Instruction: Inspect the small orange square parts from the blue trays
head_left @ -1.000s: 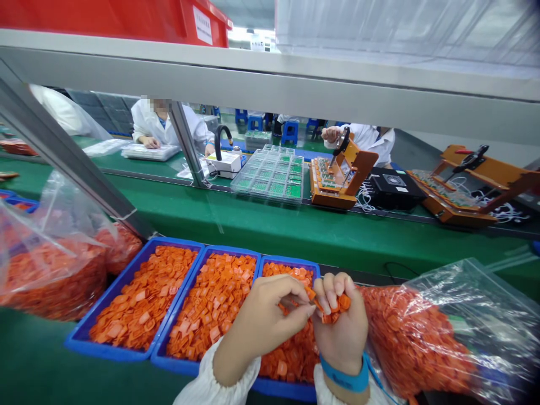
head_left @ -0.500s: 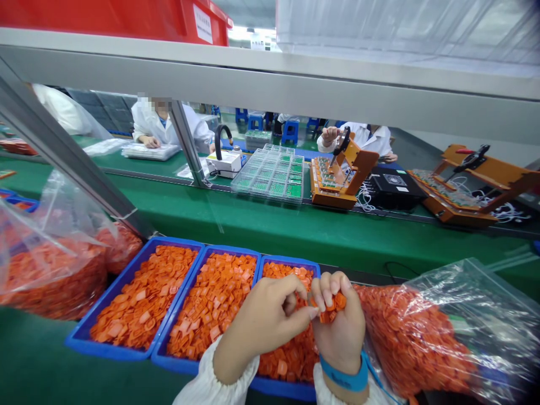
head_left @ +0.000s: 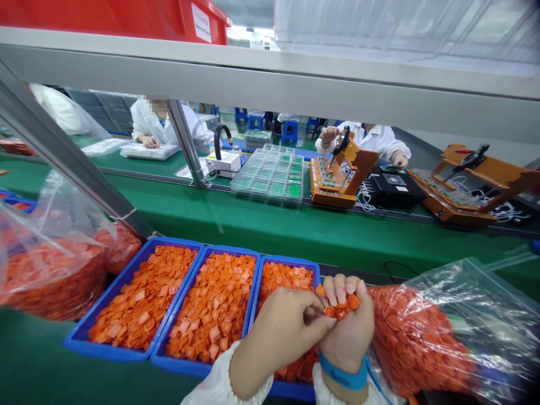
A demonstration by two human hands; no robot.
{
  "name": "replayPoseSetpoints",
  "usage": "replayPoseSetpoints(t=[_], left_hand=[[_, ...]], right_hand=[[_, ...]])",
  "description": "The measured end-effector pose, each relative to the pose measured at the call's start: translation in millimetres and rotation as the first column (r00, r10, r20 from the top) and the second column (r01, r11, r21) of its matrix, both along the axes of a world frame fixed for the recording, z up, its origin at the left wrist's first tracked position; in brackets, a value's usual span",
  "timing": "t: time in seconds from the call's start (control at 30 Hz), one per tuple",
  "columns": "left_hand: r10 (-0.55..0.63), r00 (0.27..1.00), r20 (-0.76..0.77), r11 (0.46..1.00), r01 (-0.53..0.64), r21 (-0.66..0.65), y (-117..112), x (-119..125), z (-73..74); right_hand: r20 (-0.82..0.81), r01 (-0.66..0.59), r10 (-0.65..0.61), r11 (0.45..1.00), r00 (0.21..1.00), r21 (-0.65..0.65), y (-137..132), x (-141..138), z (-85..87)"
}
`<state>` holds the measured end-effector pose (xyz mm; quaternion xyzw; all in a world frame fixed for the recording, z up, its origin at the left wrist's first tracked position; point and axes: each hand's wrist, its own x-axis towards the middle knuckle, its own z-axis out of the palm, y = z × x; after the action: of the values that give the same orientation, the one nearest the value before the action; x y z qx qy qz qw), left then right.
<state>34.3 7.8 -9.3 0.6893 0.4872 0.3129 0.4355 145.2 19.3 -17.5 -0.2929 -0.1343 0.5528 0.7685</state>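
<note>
Several small square orange plastic pieces [head_left: 348, 304] are gathered in my right hand [head_left: 346, 336], whose fingers curl over them. A blue wrist strap [head_left: 343, 372] with a cord circles that wrist. My left hand [head_left: 291, 318] meets it from the left, thumb and index finger pinched on one orange piece [head_left: 329, 310] at the edge of the handful. Both hands are above the right-hand blue tray [head_left: 291, 389], partly hiding the loose orange pieces [head_left: 287, 277] in it.
Two more blue trays [head_left: 71, 340] [head_left: 158, 360] of orange pieces stand to the left. Clear bags of orange pieces [head_left: 422, 337] [head_left: 54, 281] flank the trays. A metal shelf beam [head_left: 270, 81] crosses above. Beyond are orange fixtures [head_left: 337, 191], clear trays [head_left: 270, 177] and co-workers in white coats [head_left: 185, 124].
Both my hands have moved slightly right and down together, still joined at the orange pieces. Across the bench, a co-worker's hand at the right has come over the black box.
</note>
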Motion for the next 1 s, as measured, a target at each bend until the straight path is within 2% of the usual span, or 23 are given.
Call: replayPoseSetpoints(t=[0.43, 0.6, 0.73, 1.0], left_hand=[[-0.071, 0.991, 0.113, 0.991, 0.058, 0.119, 2, -5, 0.0], [-0.058, 0.968, 0.246, 0.976, 0.003, 0.218, 1, -12, 1.3], [-0.031, 0.973, 0.227, 0.963, -0.031, 0.267, 1, -15, 0.5], [-0.026, 0.981, 0.193, 0.966, -0.025, 0.258, 4, -22, 0.3]], right_hand=[[-0.065, 0.031, -0.031, 1.0, 0.997, 0.0, 1, 2, -0.3], [-0.098, 0.019, -0.017, 1.0, 0.995, 0.02, 3, 7, 0.2], [-0.122, -0.007, 0.01, 1.0, 0.992, 0.026, 3, 8, 0.0], [-0.148, -0.062, 0.066, 0.998, 0.987, 0.03, 4, 9, -1.9]])
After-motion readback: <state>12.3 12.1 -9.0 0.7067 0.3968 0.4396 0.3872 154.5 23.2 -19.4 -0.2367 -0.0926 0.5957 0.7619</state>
